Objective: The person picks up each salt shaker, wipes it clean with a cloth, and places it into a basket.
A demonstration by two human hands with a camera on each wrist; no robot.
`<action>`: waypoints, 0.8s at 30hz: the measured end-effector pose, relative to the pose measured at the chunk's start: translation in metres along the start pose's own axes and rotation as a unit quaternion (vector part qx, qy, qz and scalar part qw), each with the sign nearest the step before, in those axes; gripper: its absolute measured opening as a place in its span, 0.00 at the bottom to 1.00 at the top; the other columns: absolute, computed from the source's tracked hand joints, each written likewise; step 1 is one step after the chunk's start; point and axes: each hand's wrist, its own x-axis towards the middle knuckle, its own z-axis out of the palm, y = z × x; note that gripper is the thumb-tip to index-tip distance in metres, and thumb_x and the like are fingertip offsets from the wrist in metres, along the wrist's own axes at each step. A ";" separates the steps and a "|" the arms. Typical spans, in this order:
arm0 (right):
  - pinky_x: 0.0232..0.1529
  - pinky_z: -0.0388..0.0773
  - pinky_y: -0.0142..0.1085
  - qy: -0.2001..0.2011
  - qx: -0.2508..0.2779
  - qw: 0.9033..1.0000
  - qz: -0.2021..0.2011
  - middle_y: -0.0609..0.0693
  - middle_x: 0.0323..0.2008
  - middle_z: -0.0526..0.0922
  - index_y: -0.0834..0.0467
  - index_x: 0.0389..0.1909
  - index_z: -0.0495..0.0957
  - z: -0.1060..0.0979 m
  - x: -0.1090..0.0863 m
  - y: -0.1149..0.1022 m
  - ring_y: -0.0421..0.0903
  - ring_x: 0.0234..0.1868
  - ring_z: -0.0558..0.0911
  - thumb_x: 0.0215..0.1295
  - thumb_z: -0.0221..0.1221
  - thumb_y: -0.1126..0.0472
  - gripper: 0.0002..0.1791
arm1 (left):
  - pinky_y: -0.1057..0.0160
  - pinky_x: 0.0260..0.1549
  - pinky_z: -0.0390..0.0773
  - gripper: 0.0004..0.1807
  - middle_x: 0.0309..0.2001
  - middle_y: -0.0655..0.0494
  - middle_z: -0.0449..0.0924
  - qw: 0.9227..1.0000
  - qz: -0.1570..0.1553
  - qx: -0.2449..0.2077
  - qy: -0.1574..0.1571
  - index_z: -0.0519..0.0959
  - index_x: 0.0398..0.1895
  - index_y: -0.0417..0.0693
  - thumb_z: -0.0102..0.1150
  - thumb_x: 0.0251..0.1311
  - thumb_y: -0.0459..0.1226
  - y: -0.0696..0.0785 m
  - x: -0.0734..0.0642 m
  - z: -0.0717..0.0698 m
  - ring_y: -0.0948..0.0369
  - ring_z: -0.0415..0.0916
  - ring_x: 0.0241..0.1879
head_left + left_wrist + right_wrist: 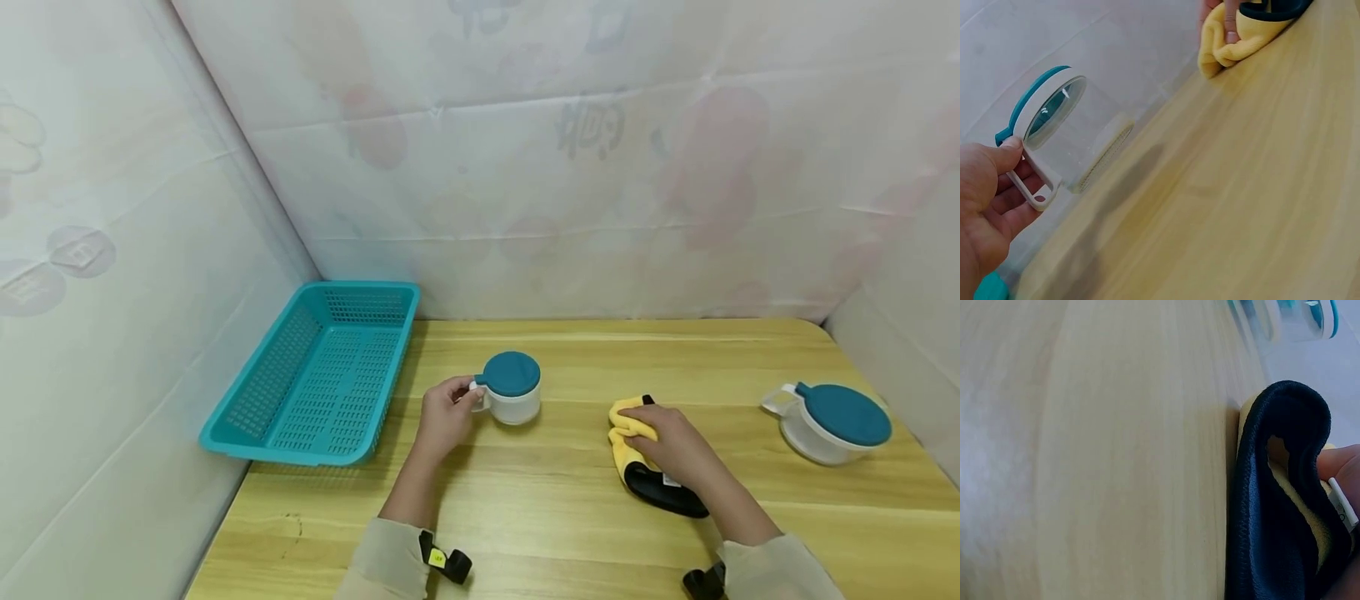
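My left hand (pixel 447 417) grips the white handle (pixel 1038 187) of a clear jar (pixel 513 407) with a round blue lid (pixel 512 373). The jar stands upright over the middle of the table; whether its base touches the wood is hard to tell. To the right, my right hand (pixel 672 442) holds a bunched yellow cloth (pixel 628 446) with black edging, fingers pressed into its folds. In the right wrist view the cloth's dark stitched border (pixel 1300 403) loops around, with a white label (pixel 1342 503) beside the fingers. Part of the right hand lies out of that view.
A turquoise plastic basket (pixel 219 442) with slotted walls stands at the table's left. Near the right edge sits a wider clear container (pixel 813 437) with a blue lid and white handle. Printed white sheets (pixel 525 208) enclose the wooden table (pixel 540 525) at the back and sides.
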 end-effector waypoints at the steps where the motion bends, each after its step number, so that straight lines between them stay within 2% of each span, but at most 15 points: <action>1: 0.50 0.77 0.58 0.001 0.001 1.000 -0.001 0.64 0.59 0.77 0.60 0.62 0.76 0.000 0.000 0.000 0.65 0.57 0.76 0.65 0.62 0.64 0.23 | 0.66 0.37 0.83 0.11 0.42 0.48 0.85 1.000 -0.003 -0.004 0.003 0.85 0.45 0.40 0.64 0.62 0.36 0.002 0.000 -0.002 0.57 0.80 0.41; 8: 0.51 0.76 0.60 0.004 -0.003 1.000 -0.004 0.63 0.58 0.78 0.60 0.61 0.76 0.001 0.001 0.001 0.67 0.58 0.75 0.65 0.63 0.63 0.23 | 0.58 0.43 0.84 0.13 0.46 0.49 0.85 1.000 -0.011 -0.021 0.013 0.84 0.47 0.43 0.63 0.63 0.38 0.021 -0.001 -0.013 0.56 0.81 0.46; 16: 0.52 0.75 0.62 0.004 -0.004 1.000 -0.006 0.64 0.58 0.78 0.60 0.61 0.76 0.002 0.002 0.002 0.68 0.58 0.75 0.65 0.64 0.61 0.24 | 0.52 0.42 0.84 0.13 0.41 0.45 0.85 1.000 0.006 -0.014 0.019 0.84 0.46 0.37 0.64 0.63 0.36 0.042 0.005 -0.029 0.57 0.80 0.38; 19: 0.52 0.75 0.62 0.007 -0.004 1.000 -0.006 0.64 0.58 0.79 0.60 0.61 0.76 0.002 0.001 0.003 0.68 0.58 0.75 0.64 0.64 0.62 0.23 | 0.51 0.41 0.84 0.13 0.40 0.47 0.86 1.000 0.009 -0.007 0.026 0.85 0.46 0.39 0.65 0.62 0.37 0.049 0.006 -0.038 0.58 0.80 0.37; 24: 0.52 0.75 0.62 0.007 -0.006 1.000 -0.011 0.64 0.58 0.79 0.60 0.61 0.76 0.002 0.001 0.000 0.68 0.58 0.75 0.64 0.64 0.63 0.23 | 0.55 0.40 0.84 0.12 0.41 0.47 0.86 0.999 0.023 0.007 0.038 0.85 0.46 0.40 0.64 0.62 0.38 0.058 0.008 -0.055 0.57 0.81 0.38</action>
